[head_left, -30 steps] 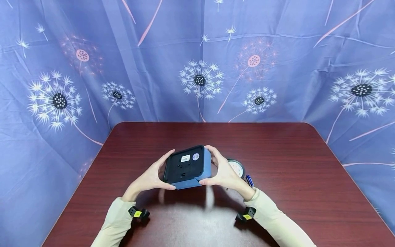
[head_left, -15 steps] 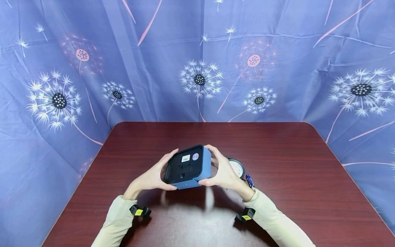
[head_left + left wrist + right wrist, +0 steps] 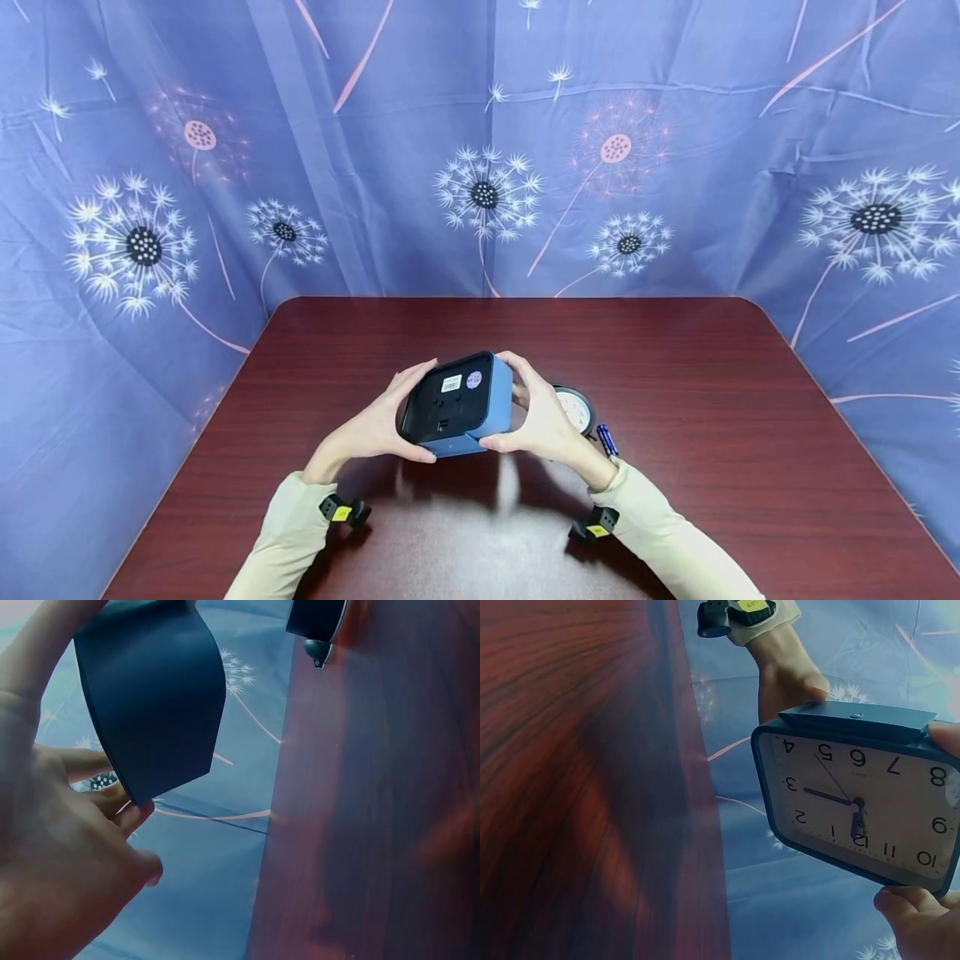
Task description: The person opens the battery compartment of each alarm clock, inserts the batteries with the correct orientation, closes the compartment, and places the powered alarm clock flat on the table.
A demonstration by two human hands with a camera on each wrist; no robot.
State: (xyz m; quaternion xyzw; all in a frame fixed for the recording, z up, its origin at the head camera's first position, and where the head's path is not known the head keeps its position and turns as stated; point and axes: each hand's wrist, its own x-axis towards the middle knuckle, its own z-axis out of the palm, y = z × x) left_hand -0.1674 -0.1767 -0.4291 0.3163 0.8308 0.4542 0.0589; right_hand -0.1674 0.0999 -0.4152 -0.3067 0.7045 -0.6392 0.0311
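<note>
- Blue clock [image 3: 855,796]: full set of numbers, 1 through 12, upside down in the right wrist view. There's some tiny lettering near the 6, but it's too blurry to make out.
- White label [image 3: 452,383] on the clock's black back: looks like a barcode, any text is way too small.
- Round purplish sticker [image 3: 474,380] right beside it: printed, can't read it.
- Yellow tags [image 3: 341,513] on the black wrist devices [image 3: 361,512]: illegible.
- Round white dial [image 3: 574,412], partly hidden: marks too small to read.
</note>
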